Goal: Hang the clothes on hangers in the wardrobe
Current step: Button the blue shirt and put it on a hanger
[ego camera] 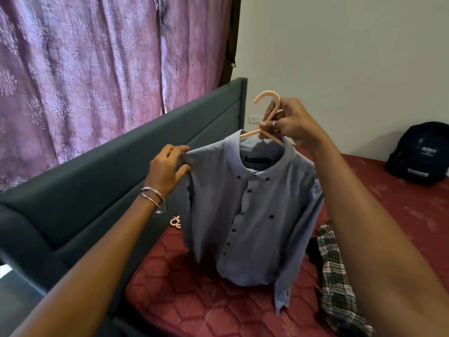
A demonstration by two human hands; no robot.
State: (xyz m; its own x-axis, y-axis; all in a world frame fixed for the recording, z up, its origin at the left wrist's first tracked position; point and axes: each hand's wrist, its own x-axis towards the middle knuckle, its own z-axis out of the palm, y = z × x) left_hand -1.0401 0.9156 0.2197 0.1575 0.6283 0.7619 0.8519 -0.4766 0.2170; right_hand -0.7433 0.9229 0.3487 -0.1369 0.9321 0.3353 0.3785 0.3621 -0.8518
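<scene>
A red mattress [194, 300] fills the lower frame. At centre hangs a blue-grey shirt [245, 215] on a peach hanger [267, 100], held up so it drapes freely. Right of centre, the right hand [289, 125] has its fingers curled round the hanger's neck. At centre left, the left hand [167, 169] pinches the shirt's shoulder, apparently to seat it on the hanger

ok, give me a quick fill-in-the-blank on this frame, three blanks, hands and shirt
The right hand grips the peach ____ by its neck.
The left hand pinches the blue shirt at its ____.
A ____ garment lies on the red mattress, under the right arm.
Missing words: hanger; shoulder; plaid
</scene>
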